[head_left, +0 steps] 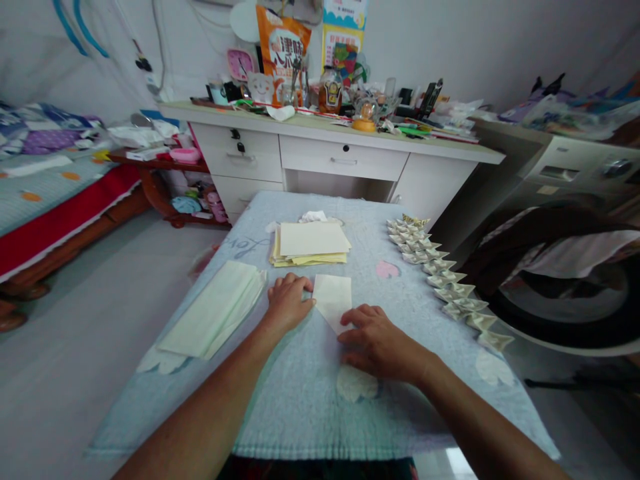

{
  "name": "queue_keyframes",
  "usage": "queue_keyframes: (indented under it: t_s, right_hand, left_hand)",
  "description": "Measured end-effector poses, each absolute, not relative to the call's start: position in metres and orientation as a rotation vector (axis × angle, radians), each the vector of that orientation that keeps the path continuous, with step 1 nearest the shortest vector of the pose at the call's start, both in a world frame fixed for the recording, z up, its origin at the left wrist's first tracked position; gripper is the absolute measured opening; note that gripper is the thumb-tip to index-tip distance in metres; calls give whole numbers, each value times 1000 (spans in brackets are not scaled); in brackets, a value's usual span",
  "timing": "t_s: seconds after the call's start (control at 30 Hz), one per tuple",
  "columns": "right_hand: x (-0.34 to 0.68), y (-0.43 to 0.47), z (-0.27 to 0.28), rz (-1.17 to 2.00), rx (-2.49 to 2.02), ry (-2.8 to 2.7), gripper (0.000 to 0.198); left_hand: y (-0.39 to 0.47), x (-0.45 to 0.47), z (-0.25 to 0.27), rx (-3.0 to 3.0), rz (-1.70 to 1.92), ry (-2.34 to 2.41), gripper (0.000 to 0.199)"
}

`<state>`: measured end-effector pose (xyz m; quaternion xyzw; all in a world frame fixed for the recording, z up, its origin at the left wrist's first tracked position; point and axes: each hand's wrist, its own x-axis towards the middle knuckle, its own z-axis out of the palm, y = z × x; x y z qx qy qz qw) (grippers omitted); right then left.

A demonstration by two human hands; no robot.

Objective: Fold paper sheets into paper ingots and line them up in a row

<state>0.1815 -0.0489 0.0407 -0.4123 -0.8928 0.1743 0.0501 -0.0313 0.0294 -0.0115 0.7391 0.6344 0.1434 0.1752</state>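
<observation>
A small cream sheet of folded paper (333, 295) lies on the cloth-covered table, its lower end slanting to a point. My left hand (290, 300) rests at its left edge, thumb and forefinger closed on that side. At the lower right edge, my right hand (373, 340) has curled fingers closed against the paper near the point. Beyond the hands sits a stack of cream and yellow paper (315, 240). Long pale green-white folded sheets (213, 310) lie left of my left hand. A row of several folded paper pieces with pointed ends (447, 283) runs along the table's right side.
The light blue cloth (300, 407) covers the table. Behind it stands a white desk (345, 157) crowded with a jar (331, 91), an orange snack bag (283, 53) and small items. A front-loading washing machine (565, 173) is at right, a bed (60, 200) at left.
</observation>
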Motion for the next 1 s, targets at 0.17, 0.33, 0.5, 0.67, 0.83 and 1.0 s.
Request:
queue_keyframes:
  t_s: [0.17, 0.33, 0.5, 0.67, 0.83, 1.0]
  right_hand:
    - [178, -9, 40, 373, -1356, -2425, 31]
    - [167, 30, 24, 327, -1377, -2396, 53]
    - [164, 41, 18, 562, -1384, -2271, 16]
    - [170, 33, 12, 913, -1415, -1741, 14]
    - [171, 14, 4, 1199, -1397, -1453, 15]
    - [176, 7, 2, 1187, -1376, -1477, 19]
  left_hand:
    - [27, -28, -7, 2142, 479, 1696, 12]
    - [27, -25, -4, 2170, 490, 1565, 11]
    - [29, -26, -11, 1982, 770, 1323, 22]
    - [30, -24, -13, 1544, 950, 1171, 39]
    - [26, -20, -9, 1322, 976, 1118, 36]
    - [27, -21, -9, 1381, 900, 1095, 30]
